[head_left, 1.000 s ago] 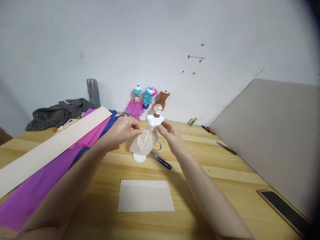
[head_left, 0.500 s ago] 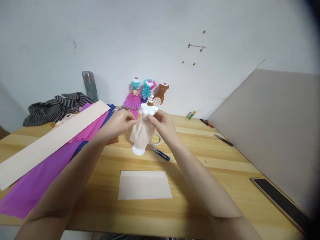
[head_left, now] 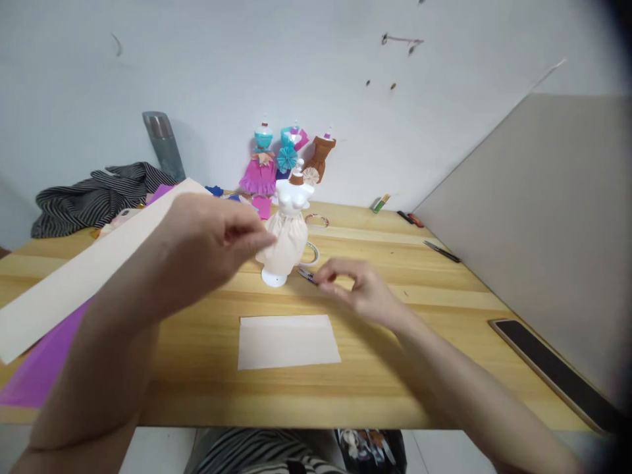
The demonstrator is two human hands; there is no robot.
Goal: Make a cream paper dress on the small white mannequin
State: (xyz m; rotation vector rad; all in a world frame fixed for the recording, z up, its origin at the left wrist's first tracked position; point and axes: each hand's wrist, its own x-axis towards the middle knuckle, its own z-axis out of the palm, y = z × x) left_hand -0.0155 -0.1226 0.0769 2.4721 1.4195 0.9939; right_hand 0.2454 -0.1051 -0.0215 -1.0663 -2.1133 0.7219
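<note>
A small white mannequin (head_left: 292, 197) with a cream gathered skirt (head_left: 282, 243) and a brown neck band stands upright on a round white base (head_left: 274, 277). My left hand (head_left: 212, 237) is raised at the left of the skirt, thumb and fingers pinched together; what they hold, if anything, is too small to make out. To the right of the base, my right hand (head_left: 363, 289) has its thumb and fingertips closed on the handle end of thread snips (head_left: 307, 274), whose blades point towards the mannequin. The rest of the snips is hidden by my fingers.
A cream paper rectangle (head_left: 289, 342) lies in front. At left are a long cream strip (head_left: 59, 293), purple sheets (head_left: 47, 368) and striped cloth (head_left: 93, 197). Dressed mannequins (head_left: 261, 172), a white tape ring (head_left: 313, 253) and a flask (head_left: 165, 145) stand behind. A phone (head_left: 548, 368) lies right.
My right hand has left the mannequin's waist and come down onto the thread snips. My left hand has drawn nearer to me, still pinched. The view has tilted down.
</note>
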